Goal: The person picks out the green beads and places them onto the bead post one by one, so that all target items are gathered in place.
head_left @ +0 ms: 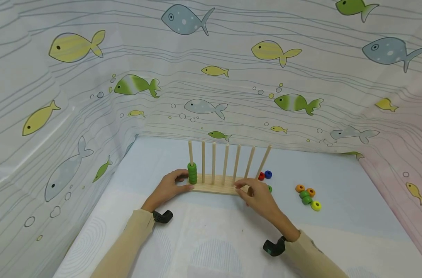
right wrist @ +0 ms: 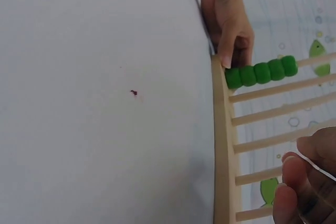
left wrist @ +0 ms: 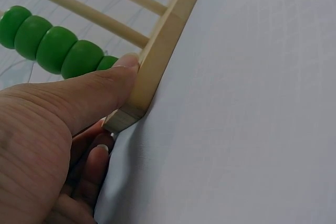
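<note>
Sheeting (head_left: 238,90) printed with fish and wavy lines walls the back and both sides, creased at the left corner. It bounds the counter (head_left: 356,227), whose pale cloth has hatched arcs; open room lies in front, between the forearms, and at the far right. Near the middle sits a wooden rack (head_left: 211,188), its plank base smooth and light-grained, with a strip of cloth between it and the back sheeting.

The left hand (head_left: 168,187) has its grip closed around the base's left end, thumb on the front face, fingers behind. The right hand (head_left: 261,199) is by the right end, its grip loosely curved and partly open, nothing visible in it; whether it touches the wood I cannot tell.

Seven slim, round-ended rods (head_left: 226,164) rise from the base. Five glossy, rounded green beads (head_left: 192,173) are stacked on the leftmost. Behind the right hand lie red (head_left: 261,176), blue (head_left: 268,174) and green beads (head_left: 270,189); farther right, two orange, two green and one yellow form a loose cluster (head_left: 306,197).
</note>
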Motion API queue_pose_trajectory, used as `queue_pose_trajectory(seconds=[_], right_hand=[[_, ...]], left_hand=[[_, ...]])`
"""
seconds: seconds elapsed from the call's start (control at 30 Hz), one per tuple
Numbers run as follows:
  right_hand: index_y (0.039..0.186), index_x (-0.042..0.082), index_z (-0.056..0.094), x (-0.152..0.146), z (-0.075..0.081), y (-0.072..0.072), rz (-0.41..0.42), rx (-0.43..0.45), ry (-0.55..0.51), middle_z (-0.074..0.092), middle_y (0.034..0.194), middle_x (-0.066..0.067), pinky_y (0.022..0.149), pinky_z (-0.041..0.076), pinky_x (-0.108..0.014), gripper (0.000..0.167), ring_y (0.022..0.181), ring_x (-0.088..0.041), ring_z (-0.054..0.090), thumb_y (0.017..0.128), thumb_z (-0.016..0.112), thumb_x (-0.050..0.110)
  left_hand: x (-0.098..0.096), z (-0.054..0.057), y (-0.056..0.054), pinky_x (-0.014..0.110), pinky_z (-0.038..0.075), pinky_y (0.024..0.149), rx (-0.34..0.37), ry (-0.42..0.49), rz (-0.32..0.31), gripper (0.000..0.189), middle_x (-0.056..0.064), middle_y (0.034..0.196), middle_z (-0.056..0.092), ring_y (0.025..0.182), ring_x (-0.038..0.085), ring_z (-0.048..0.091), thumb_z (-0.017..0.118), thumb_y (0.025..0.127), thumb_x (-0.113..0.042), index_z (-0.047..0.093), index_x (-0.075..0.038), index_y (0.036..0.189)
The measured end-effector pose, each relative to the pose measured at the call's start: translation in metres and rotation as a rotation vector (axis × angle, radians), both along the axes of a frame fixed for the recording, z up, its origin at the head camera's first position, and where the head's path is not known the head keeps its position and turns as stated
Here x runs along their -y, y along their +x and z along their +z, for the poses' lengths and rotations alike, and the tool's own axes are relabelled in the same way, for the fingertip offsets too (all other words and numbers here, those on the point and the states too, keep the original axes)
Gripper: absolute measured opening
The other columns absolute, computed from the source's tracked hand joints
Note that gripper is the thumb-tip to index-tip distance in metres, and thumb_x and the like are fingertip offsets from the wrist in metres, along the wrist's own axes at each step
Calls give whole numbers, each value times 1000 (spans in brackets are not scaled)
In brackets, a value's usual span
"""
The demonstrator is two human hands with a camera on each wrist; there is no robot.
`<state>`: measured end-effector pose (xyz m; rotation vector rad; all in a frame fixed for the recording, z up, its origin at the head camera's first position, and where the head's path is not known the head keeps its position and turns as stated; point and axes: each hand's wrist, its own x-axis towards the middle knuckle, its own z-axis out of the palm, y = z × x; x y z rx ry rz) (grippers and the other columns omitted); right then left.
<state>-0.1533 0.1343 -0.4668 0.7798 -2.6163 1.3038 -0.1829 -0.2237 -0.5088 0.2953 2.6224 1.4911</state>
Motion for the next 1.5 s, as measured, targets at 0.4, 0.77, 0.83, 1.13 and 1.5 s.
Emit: queue_pose_trajectory(seconds=[0.4, 0.77, 0.83, 1.13, 1.5], right_hand=[[116, 11, 74, -20, -11, 4, -82, 91, 32, 73, 107, -1, 43, 46, -24, 21, 48, -6, 55, 95, 76, 7], [116, 14, 73, -45, -21, 3, -161, 98, 94, 69, 89, 2, 44, 45, -24, 22, 48, -8, 54, 95, 76, 12], [117, 14, 73, -50, -22, 3, -164, 93, 86, 69, 95, 1, 44, 47, -25, 23, 49, -8, 54, 95, 76, 12], [121, 16, 71, -69, -28, 0, -219, 130, 94, 68, 116, -5, 46, 51, -26, 27, 53, -10, 58, 95, 77, 11], [123, 10, 71, -84, -35, -9, -272, 136, 126, 60, 130, -16, 48, 53, -25, 30, 59, -12, 59, 93, 78, 10]], left_hand=[[0, 2, -1, 48, 45, 109, 4, 13, -12, 67, 5, 138, 61, 125, 27, 57, 85, 86, -40, 58, -15, 142], [0, 2, -1, 48, 45, 109, 5, 0, -6, 66, 4, 138, 61, 126, 27, 57, 85, 86, -39, 58, -15, 142], [0, 2, -1, 48, 45, 109, 5, 3, -6, 67, 5, 138, 61, 126, 27, 57, 85, 87, -40, 58, -14, 142], [0, 1, -1, 48, 45, 110, -11, 6, -13, 66, 5, 138, 61, 126, 27, 57, 85, 87, -40, 59, -14, 141], [0, 1, -2, 46, 46, 109, -23, -8, -10, 65, 4, 137, 62, 125, 26, 58, 86, 85, -39, 60, -15, 140]])
